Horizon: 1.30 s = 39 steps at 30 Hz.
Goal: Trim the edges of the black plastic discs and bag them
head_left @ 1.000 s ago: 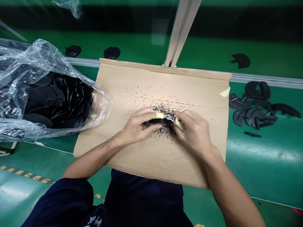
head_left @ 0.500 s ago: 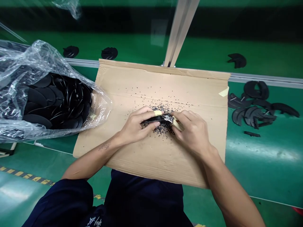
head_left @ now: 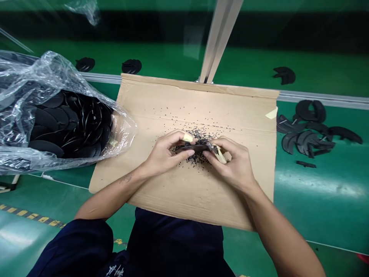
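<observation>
My left hand (head_left: pixel 165 154) pinches a thin black disc-like part (head_left: pixel 196 147) between thumb and fingers, seen nearly edge-on. Pale yellow tape wraps one of its fingertips. My right hand (head_left: pixel 235 159) is closed around small nippers (head_left: pixel 220 156) with a metal head and pale handles. Their head meets the right end of the black part; whether the jaws are closed on it I cannot tell. Below both hands lies a cardboard sheet (head_left: pixel 184 196), strewn with many tiny black scraps (head_left: pixel 198 132), densest under the part.
At left, a clear plastic bag (head_left: pixel 54 61) holds many black discs (head_left: pixel 47 117). Curved black pieces (head_left: pixel 307 140) lie on the green table (head_left: pixel 325 207) at right. A metal post (head_left: pixel 220 42) rises behind the cardboard. Beyond the rail are two dark parts (head_left: pixel 132 66) and a notched one (head_left: pixel 285 75).
The black part has tilted to a thinner, edge-on view. My right hand has turned the nippers, so their head now points more upward and left. My left hand keeps its grip.
</observation>
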{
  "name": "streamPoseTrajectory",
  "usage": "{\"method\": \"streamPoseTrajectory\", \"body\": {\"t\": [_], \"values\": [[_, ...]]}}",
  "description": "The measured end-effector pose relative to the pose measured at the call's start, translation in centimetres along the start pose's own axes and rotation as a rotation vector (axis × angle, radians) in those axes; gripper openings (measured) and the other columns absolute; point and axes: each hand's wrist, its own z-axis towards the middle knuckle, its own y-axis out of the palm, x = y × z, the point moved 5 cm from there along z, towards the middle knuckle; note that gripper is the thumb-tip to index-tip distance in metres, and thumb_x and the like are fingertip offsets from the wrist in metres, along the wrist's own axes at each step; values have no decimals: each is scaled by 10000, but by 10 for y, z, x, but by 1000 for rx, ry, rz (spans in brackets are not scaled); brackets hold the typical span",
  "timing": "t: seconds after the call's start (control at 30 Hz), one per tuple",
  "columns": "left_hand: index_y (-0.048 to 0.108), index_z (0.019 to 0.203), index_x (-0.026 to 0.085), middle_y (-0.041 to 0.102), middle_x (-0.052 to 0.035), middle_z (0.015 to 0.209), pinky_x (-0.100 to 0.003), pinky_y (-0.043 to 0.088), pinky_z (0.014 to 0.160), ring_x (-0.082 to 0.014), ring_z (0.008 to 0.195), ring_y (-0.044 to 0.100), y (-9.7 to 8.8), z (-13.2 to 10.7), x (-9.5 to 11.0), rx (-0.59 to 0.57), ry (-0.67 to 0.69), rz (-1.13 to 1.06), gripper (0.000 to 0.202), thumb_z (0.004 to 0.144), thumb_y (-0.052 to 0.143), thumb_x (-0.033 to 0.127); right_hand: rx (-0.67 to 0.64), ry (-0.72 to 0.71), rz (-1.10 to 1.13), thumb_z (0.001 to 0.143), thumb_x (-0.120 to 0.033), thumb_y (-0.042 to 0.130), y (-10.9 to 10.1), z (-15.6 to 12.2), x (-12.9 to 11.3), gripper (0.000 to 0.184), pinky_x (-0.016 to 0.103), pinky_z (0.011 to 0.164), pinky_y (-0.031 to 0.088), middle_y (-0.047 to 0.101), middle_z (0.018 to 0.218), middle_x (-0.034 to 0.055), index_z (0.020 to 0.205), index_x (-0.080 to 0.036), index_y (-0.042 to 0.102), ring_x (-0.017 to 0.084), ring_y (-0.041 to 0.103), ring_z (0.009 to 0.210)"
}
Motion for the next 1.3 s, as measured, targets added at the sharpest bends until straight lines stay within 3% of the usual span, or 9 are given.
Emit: {"method": "streamPoseTrajectory", "body": {"t": [0.13,0.2,0.3,0.4,0.5,0.6,0.7,0.97,1.3], "values": [[669,1069,161,710,-78,1047,-301,575,849,-169,983,677,2,-3,6,-51,250,317,189,899,634,86,40,-338,-319,939,-152,569,2,-7,-16,103,320,626,401,669,789,43,950,-190,664,162,555,688],[666,1137,176,706,-82,1071,-308,568,810,-177,966,666,3,-5,4,-68,310,472,273,901,599,56,-1,-400,-343,951,-159,559,4,-10,-21,104,327,615,385,656,778,39,967,-195,654,163,545,681],[669,1172,177,702,-78,1060,-306,565,796,-174,954,662,2,-5,3,-60,310,473,294,921,576,56,-13,-241,-167,953,-247,605,-2,-7,-19,84,332,655,444,645,850,41,1025,-209,624,176,574,743],[689,1154,159,703,-72,1024,-287,573,811,-157,957,671,-2,-2,3,-13,227,303,237,934,622,104,23,-17,-33,940,-378,625,-15,-3,-8,339,371,778,508,632,1077,77,1237,-227,564,216,610,928],[710,1132,161,717,-60,1017,-277,582,839,-144,967,677,-6,2,2,24,122,177,215,919,679,145,-12,58,-57,906,-439,658,-23,0,4,579,417,897,520,587,1244,106,1415,-238,467,255,601,1083],[725,1121,170,731,-54,1021,-274,594,861,-135,970,690,-7,3,2,54,86,93,219,906,697,143,40,8,-168,873,-410,710,-30,3,13,625,439,906,527,602,1261,121,1424,-232,476,278,612,1082],[744,1115,198,748,-43,1029,-265,604,858,-124,976,701,-7,4,5,62,147,54,253,908,657,84,82,-117,-308,901,-332,685,-35,6,13,496,474,917,520,643,1212,115,1370,-249,547,292,625,1069],[745,1155,225,752,-38,1088,-262,610,890,-117,1029,702,-8,4,7,39,213,47,380,890,593,-1,-61,-331,-377,889,-292,718,-31,4,1,513,396,762,530,687,1062,92,1381,-262,575,243,638,911],[748,1139,223,762,-52,1095,-291,635,882,-135,1028,723,-6,2,6,11,210,-3,356,886,618,8,-84,-396,-468,922,-267,701,-30,1,-7,366,359,699,532,743,1036,83,1282,-252,637,220,667,841]]}}
